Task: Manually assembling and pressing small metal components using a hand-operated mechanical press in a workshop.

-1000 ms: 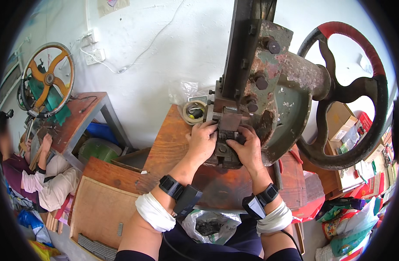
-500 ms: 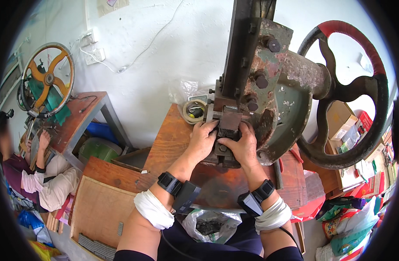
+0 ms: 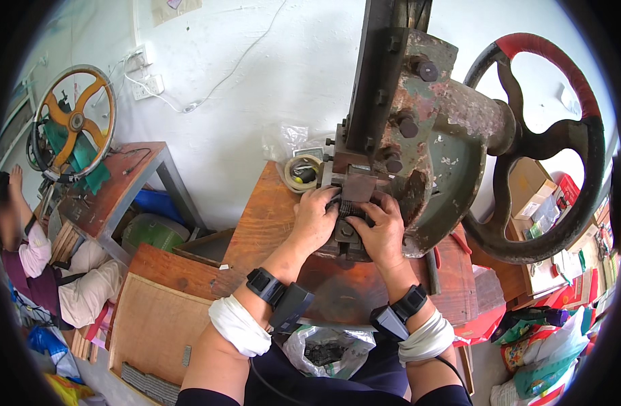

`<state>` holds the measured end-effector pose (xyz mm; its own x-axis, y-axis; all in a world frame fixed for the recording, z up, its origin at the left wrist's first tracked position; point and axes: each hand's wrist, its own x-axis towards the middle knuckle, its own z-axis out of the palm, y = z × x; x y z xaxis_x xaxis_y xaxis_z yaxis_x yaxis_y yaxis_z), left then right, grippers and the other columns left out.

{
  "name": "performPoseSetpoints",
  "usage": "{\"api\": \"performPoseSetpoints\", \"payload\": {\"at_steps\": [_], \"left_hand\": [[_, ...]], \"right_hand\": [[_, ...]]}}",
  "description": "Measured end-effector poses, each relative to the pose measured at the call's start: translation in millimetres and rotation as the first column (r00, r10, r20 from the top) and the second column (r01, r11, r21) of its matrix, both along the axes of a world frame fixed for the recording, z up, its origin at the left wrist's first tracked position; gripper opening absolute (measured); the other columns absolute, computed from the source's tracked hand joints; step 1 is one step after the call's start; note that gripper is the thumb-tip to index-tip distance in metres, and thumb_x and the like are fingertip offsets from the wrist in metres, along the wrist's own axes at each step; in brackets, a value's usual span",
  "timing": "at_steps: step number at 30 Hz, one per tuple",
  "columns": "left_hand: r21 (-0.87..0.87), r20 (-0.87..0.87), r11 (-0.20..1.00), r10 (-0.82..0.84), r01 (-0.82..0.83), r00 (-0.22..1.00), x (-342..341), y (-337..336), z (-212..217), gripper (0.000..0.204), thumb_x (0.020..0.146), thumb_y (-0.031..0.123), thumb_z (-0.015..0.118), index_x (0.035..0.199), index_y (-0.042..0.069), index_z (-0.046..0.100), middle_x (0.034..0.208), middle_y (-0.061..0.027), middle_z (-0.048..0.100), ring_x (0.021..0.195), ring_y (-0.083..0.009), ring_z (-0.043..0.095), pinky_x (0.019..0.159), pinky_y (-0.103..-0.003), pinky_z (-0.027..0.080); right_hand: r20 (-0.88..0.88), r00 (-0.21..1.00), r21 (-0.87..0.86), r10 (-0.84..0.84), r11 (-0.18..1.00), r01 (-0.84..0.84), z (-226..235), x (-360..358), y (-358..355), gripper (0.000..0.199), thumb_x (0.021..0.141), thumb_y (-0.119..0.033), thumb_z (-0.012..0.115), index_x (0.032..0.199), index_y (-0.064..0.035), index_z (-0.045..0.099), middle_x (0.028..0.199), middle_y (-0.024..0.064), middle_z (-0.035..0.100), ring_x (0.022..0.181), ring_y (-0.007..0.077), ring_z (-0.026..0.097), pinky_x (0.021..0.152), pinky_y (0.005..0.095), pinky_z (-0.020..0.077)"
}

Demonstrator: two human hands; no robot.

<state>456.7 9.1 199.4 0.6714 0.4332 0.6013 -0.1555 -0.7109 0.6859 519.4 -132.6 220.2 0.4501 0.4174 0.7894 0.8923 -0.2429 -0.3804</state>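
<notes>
Both of my hands are at the base of a heavy hand press point(image 3: 425, 115) with worn green paint. Between my fingers, just under the press's square steel block point(image 3: 359, 186), sits a small dark ridged piece point(image 3: 347, 208), possibly a stack of thin strips. My left hand point(image 3: 316, 220) closes on its left side, the fingertips partly hidden behind it. My right hand point(image 3: 383, 233) pinches its right side, with the thumb at the front edge and the fingers bent. A bolt head point(image 3: 347, 231) shows in the fixture right below the piece.
The press's large handwheel point(image 3: 527, 149) stands at right. Tape rolls point(image 3: 302, 173) lie behind my left hand on the wooden bench point(image 3: 256, 223). A wooden tray point(image 3: 161, 318) with grey strips is at lower left. An open plastic bag point(image 3: 327, 352) sits below the bench. A co-worker point(image 3: 33, 271) sits at far left.
My right hand has shifted slightly, its fingers now bent more over the ridged piece. My left hand stays nearly still. The co-worker has lifted a hand from their bench to head height.
</notes>
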Motion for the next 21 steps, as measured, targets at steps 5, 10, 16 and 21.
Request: {"api": "performPoseSetpoints", "payload": {"at_steps": [5,10,16,21], "left_hand": [[-0.049,-0.027,0.999,-0.010,0.008,1.000,4,6,-9,0.026,0.081,0.011,0.058,0.106,0.008,0.062,0.110,-0.0086,0.060,0.109,-0.0306,0.050,0.089,-0.047,0.037],[-0.070,-0.033,0.997,-0.026,0.023,0.999,7,5,-10,0.026,0.080,0.011,0.058,0.106,0.008,0.062,0.111,-0.0083,0.060,0.109,-0.0303,0.050,0.090,-0.046,0.038],[-0.085,-0.013,0.996,-0.008,0.007,1.000,4,4,-10,0.027,0.080,0.012,0.058,0.106,0.008,0.062,0.111,-0.0084,0.061,0.107,-0.0307,0.051,0.090,-0.046,0.038],[-0.120,-0.004,0.993,-0.013,0.013,1.000,4,5,-10,0.028,0.079,0.013,0.059,0.107,0.008,0.062,0.112,-0.0081,0.061,0.107,-0.0308,0.052,0.090,-0.046,0.038]], "right_hand": [[0.202,0.977,-0.112,-0.067,0.989,0.091,10,-6,-3,0.023,0.062,-0.018,0.076,0.084,-0.0121,0.068,0.094,0.0064,0.061,0.083,0.0262,0.059,0.069,0.0355,0.0508],[0.180,0.982,-0.060,-0.061,0.996,0.072,3,1,-5,0.024,0.064,-0.019,0.074,0.086,-0.0134,0.068,0.090,0.0052,0.061,0.075,0.0242,0.061,0.065,0.0347,0.0505],[0.474,0.880,-0.277,-0.019,0.946,0.170,20,0,-13,0.021,0.069,-0.017,0.068,0.090,-0.0140,0.065,0.082,0.0038,0.059,0.072,0.0208,0.061,0.061,0.0336,0.0494],[0.547,0.824,-0.315,0.147,0.948,0.039,26,10,-19,0.020,0.072,-0.017,0.064,0.091,-0.0139,0.063,0.081,0.0029,0.058,0.067,0.0188,0.061,0.059,0.0323,0.0487]]}}
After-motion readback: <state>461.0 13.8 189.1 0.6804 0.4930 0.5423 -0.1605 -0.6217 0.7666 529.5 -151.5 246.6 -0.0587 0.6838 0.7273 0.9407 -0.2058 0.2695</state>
